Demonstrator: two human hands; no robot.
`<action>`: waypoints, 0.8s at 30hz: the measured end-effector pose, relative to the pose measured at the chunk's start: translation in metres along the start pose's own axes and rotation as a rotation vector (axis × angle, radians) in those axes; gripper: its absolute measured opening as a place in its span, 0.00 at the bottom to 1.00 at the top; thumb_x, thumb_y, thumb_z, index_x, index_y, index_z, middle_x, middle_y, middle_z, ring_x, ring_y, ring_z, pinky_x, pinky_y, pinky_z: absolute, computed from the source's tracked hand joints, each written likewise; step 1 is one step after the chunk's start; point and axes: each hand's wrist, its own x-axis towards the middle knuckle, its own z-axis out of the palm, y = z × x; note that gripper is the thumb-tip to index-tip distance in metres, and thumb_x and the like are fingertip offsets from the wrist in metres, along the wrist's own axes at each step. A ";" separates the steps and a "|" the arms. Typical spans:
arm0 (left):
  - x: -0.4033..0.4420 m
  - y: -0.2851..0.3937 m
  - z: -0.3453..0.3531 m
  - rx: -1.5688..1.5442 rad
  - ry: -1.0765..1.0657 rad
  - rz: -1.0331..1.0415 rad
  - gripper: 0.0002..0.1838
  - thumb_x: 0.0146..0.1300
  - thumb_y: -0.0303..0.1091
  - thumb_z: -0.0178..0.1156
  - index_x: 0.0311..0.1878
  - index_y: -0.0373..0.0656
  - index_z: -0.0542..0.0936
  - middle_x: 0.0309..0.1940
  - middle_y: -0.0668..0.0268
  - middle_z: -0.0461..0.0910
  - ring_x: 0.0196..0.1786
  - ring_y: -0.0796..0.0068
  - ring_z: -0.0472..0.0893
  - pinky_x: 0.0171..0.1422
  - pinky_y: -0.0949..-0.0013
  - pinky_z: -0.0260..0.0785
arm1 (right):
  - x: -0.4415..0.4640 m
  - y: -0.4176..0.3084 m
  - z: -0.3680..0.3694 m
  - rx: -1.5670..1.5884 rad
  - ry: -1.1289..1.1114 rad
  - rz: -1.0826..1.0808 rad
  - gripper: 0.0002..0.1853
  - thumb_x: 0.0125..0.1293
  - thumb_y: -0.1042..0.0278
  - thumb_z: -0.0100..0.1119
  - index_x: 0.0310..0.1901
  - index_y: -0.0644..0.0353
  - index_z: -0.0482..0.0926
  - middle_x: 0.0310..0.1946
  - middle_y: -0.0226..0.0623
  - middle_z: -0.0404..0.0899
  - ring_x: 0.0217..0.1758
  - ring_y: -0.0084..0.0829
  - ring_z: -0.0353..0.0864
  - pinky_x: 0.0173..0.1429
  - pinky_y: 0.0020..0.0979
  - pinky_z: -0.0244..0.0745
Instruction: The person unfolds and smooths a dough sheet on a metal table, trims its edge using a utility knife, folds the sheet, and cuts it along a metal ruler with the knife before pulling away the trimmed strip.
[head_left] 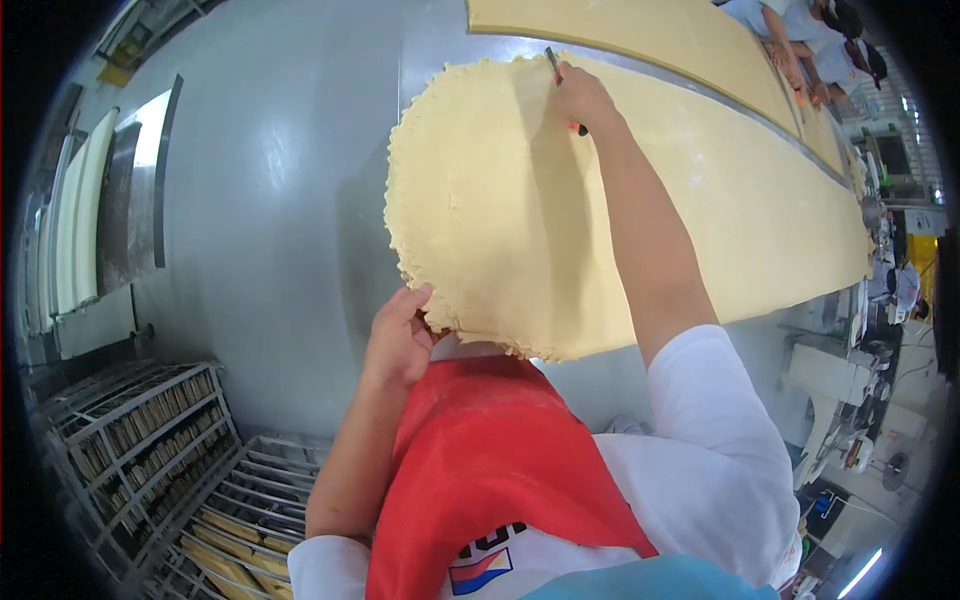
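A large sheet of pale yellow dough (480, 200) lies spread on the grey metal table, its left edge ragged and rounded. My right hand (588, 98) reaches over the far side of the sheet, closed around a knife (552, 66). The knife's narrow dark blade points toward the far edge, and its dark end with a bit of orange shows below my hand. At the near left edge, my left hand (398, 335) has its fingers curled in, thumb against the ragged rim of the dough; part of its grip is hidden.
The metal table (270, 170) extends left of the dough. Another dough slab (640, 40) lies across the far side, with people (800, 40) working at its right end. Metal racks (150, 440) stand at lower left, and long pale panels (90, 210) are at far left.
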 end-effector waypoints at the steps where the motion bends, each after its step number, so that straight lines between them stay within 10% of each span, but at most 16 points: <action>1: -0.002 -0.002 -0.005 -0.019 -0.007 -0.060 0.21 0.75 0.41 0.53 0.64 0.38 0.74 0.59 0.61 0.81 0.61 0.67 0.80 0.65 0.58 0.69 | -0.008 -0.006 -0.007 0.022 -0.058 0.036 0.13 0.63 0.76 0.47 0.49 0.62 0.72 0.28 0.44 0.82 0.26 0.41 0.86 0.34 0.42 0.79; 11: 0.002 -0.026 -0.003 -0.128 -0.110 0.048 0.24 0.74 0.42 0.51 0.67 0.38 0.71 0.63 0.61 0.79 0.63 0.62 0.78 0.66 0.55 0.67 | -0.119 0.002 -0.011 -0.008 -0.125 0.056 0.11 0.66 0.76 0.43 0.48 0.62 0.72 0.29 0.45 0.83 0.26 0.38 0.85 0.32 0.41 0.80; 17: -0.003 -0.043 -0.014 -0.192 -0.165 -0.135 0.24 0.72 0.44 0.54 0.65 0.41 0.71 0.61 0.60 0.78 0.64 0.62 0.76 0.65 0.57 0.66 | -0.239 0.000 0.002 0.052 -0.164 0.156 0.33 0.68 0.76 0.43 0.76 0.59 0.60 0.38 0.52 0.85 0.28 0.44 0.86 0.35 0.45 0.82; 20: -0.004 -0.054 -0.015 0.271 -0.216 0.034 0.26 0.71 0.45 0.55 0.66 0.41 0.69 0.61 0.60 0.76 0.65 0.62 0.75 0.66 0.58 0.65 | -0.296 0.016 0.024 -0.004 -0.104 0.138 0.33 0.70 0.74 0.44 0.77 0.56 0.60 0.38 0.57 0.84 0.29 0.47 0.86 0.38 0.47 0.81; 24: -0.009 -0.056 -0.008 -0.254 -0.341 -0.167 0.28 0.69 0.42 0.60 0.67 0.40 0.67 0.63 0.58 0.74 0.66 0.59 0.73 0.71 0.54 0.61 | -0.371 0.043 0.058 -0.137 0.027 0.016 0.32 0.70 0.73 0.46 0.77 0.55 0.60 0.41 0.62 0.83 0.40 0.60 0.84 0.48 0.56 0.78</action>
